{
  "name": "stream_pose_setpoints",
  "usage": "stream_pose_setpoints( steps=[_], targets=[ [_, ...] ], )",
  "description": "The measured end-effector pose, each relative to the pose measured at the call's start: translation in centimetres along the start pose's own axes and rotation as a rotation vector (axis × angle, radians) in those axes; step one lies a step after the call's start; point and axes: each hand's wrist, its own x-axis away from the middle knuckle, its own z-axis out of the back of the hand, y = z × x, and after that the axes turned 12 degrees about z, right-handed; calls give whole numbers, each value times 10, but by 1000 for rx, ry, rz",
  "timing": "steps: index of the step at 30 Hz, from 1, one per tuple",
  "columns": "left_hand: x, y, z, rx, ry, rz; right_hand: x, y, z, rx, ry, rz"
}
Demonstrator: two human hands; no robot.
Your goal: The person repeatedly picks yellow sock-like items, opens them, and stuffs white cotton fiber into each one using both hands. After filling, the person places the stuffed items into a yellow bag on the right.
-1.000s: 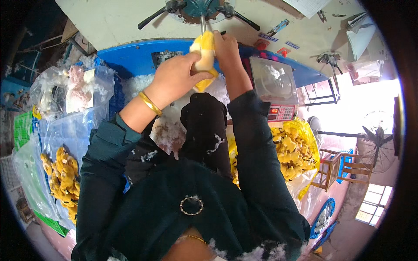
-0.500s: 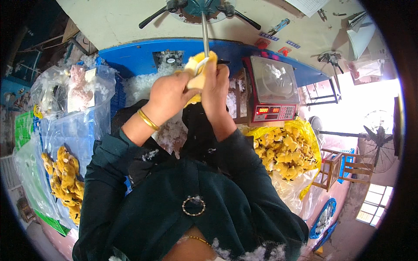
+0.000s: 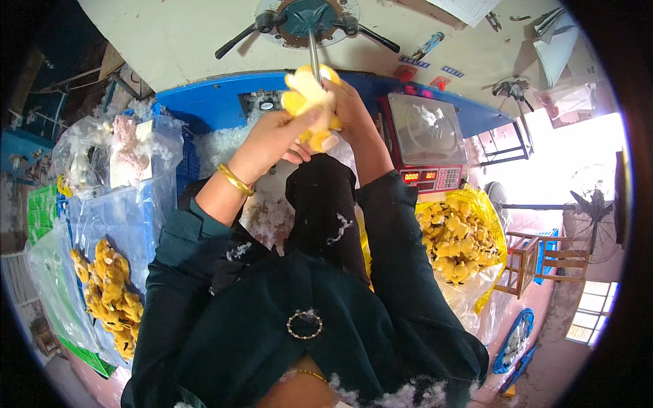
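Observation:
A small yellow plush toy (image 3: 303, 100) with a paler front sits on the end of a thin metal tube (image 3: 313, 49), which comes out of a machine on the wall. My left hand (image 3: 275, 139), a gold bangle at its wrist, grips the toy's lower part with the thumb across its front. On the toy's right side, close to the tube's tip, my right hand (image 3: 352, 109) is closed round it, its fingertips partly hidden. The tube's tip is out of sight in the toy.
White fluff (image 3: 224, 146) lies under the blue-edged ledge (image 3: 204, 102). To the right are a red scale (image 3: 427, 132) and a yellow sack (image 3: 502, 238) of small yellow plush pieces. At the left, yellow plush toys (image 3: 112, 285) lie on a plastic-covered blue crate (image 3: 149, 204).
The toy has turned and spread out, showing its limbs and pale front. My left hand has moved lower on it, and my right hand has shifted slightly right.

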Motion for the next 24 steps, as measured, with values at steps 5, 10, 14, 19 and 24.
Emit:
stream_pose_setpoints(
  steps=[5, 10, 14, 19, 24],
  targets=[
    [-13, -18, -19, -596, 306, -236, 0, 7, 3, 45, -132, 24],
    [-60, -37, -20, -1020, 743, -548, -49, 27, 13, 221, -188, 241],
    [-82, -21, -7, -1094, 729, -655, -81, 34, 11, 4, -126, 126],
    [-50, -38, -13, -1119, 628, -491, -29, 27, 3, 343, -109, 322],
    [-9, -12, -25, -111, 51, -103, -36, 31, 22, 604, 8, 198]
  ],
)
